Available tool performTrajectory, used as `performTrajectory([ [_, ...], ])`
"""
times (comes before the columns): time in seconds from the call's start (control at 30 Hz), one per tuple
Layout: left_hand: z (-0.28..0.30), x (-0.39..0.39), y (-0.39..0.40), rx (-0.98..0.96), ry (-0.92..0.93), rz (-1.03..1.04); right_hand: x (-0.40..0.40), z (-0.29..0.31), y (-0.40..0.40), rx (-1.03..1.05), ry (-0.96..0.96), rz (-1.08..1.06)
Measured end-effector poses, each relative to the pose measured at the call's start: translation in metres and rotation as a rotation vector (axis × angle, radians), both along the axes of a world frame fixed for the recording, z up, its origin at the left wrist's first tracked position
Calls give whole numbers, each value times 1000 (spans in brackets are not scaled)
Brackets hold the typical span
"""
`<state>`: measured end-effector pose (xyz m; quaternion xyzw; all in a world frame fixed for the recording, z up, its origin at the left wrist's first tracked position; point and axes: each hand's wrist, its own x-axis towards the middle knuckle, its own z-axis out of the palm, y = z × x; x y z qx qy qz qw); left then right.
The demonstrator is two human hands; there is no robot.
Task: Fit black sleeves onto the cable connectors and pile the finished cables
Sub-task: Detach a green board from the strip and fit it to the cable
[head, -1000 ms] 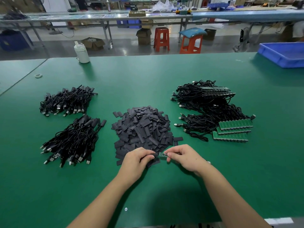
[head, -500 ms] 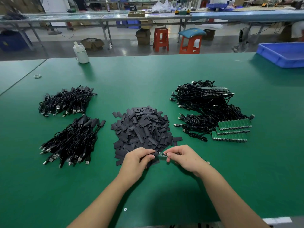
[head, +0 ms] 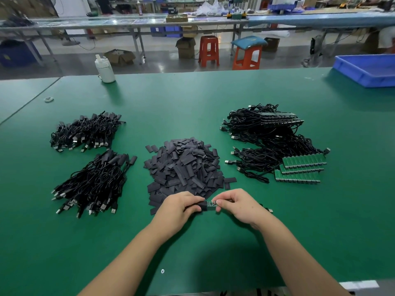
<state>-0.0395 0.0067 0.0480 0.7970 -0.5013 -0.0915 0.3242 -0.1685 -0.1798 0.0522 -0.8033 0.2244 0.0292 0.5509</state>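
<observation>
My left hand (head: 180, 208) pinches a black sleeve (head: 203, 205) just in front of the heap of loose black sleeves (head: 183, 167). My right hand (head: 237, 205) pinches a small green connector board (head: 212, 203), whose left end sits in the sleeve's mouth. That cable's USB plug (head: 269, 210) peeks out behind my right wrist. Two piles of sleeved cables lie on the left, one far (head: 85, 131) and one near (head: 94, 184). Bare cables with green boards (head: 277, 150) lie on the right.
The green table (head: 213, 99) carries a white bottle (head: 104, 69) at the far left, a blue tray (head: 367, 69) at the far right and a small tape ring (head: 48, 99) near the left seam. Red stools and benches stand beyond the far edge.
The hands stay in the same spot, pinching sleeve and board. The sleeve's position on the board shows no clear change.
</observation>
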Motion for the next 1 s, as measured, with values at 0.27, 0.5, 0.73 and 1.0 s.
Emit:
performTrajectory([
  [0.27, 1, -10, -7, 12, -89, -15, 5, 6, 8, -14, -19, 6],
  [0.5, 1, -13, -11, 52, -165, 13, 6, 5, 14, 35, -47, 20],
  [0.73, 1, -17, -13, -4, -117, -30, 6, 3, 10, 61, -35, 43],
  [1.0, 1, -22, -11, -105, -79, 44, 5, 7, 8, -6, -7, 30],
])
